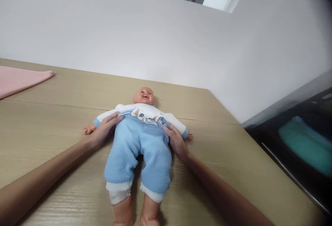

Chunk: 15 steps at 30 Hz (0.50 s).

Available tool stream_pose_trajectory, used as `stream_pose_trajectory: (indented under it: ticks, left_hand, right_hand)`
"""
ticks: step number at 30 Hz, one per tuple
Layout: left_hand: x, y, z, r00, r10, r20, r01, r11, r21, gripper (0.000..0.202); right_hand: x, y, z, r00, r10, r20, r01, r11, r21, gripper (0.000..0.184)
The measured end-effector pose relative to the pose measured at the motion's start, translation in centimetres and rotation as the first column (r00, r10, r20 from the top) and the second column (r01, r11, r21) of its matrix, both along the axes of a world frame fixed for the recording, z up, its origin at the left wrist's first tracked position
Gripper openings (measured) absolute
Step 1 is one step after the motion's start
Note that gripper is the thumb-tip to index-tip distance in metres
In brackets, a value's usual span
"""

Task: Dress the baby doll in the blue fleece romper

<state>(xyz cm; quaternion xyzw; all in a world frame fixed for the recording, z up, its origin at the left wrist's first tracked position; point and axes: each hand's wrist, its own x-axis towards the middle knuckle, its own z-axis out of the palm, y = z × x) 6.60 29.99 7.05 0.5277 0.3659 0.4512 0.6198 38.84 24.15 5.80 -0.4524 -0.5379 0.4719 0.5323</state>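
A baby doll (144,95) lies on its back on the wooden table, head toward the wall and feet toward me. It wears a white top (173,119) with blue cuffs and fluffy blue pants (141,141) with white hems. A cartoon animal face decorates the front around the waist. My left hand (106,128) grips the pants' waistband at the left side, fingers and thumb closed on the cloth. On the opposite side, my right hand (176,138) pinches the waistband too. Parts of both hands' fingers are hidden by the fabric.
A folded pink cloth (23,79) lies at the table's left. The table (64,184) meets a white wall (109,35) at the back. Beyond its right edge is a dark surface with a green item (306,143). An opening in the wall shows above.
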Motion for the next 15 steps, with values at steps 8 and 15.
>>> stream_pose_trajectory:
  ticks: [8,15]
  left_hand:
    - [0.2,-1.2,1.2,0.979,0.058,-0.194,0.002,0.955,0.297,0.043]
    - [0.2,-0.4,0.3,0.955,0.101,-0.279,-0.035,0.972,0.23,0.053]
  right_hand:
    - [-1.3,0.9,5.6,0.939,0.03,0.343,-0.098,0.978,0.185,0.039]
    - [-2.0,2.7,3.1,0.935,-0.158,0.318,0.138,0.987,0.084,0.056]
